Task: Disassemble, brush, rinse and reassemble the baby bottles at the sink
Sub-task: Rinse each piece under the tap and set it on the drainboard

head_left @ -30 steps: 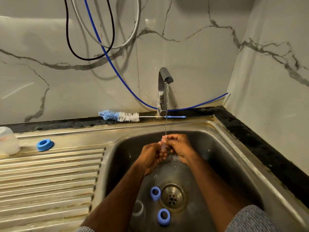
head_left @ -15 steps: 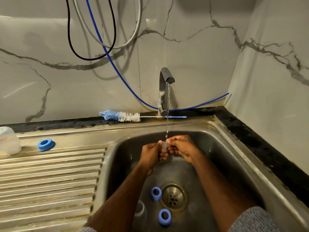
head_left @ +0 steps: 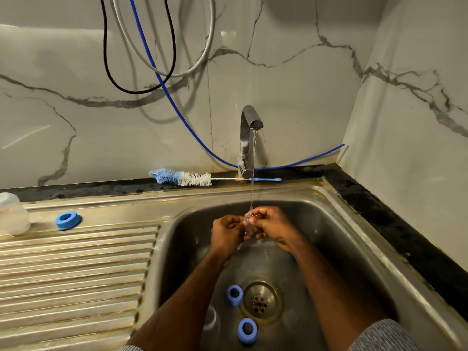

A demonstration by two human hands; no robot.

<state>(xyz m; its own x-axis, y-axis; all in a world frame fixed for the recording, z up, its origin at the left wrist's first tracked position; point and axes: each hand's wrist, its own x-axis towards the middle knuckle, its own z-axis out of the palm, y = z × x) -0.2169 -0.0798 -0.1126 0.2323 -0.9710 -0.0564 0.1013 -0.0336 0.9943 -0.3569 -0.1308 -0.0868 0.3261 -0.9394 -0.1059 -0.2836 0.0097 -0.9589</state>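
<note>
Head view: under the tap (head_left: 249,127), left hand (head_left: 226,234) and right hand (head_left: 274,228) each pinch what looks like a clear teat (head_left: 249,224) over the sink (head_left: 336,224).

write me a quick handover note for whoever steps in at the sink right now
Left hand and right hand: both pinch a small clear part, probably a teat, under the running tap.
In the sink: two blue rings, one left of the drain and one nearer the front, plus a clear bottle partly hidden by the left arm.
On the draining board: a third blue ring and a clear bottle at the left edge.
Brush lies on the ledge behind the sink.
Done: bottles are apart. Left: finish rinsing, then reassemble. Which parts are already brushed cannot be told.
</note>
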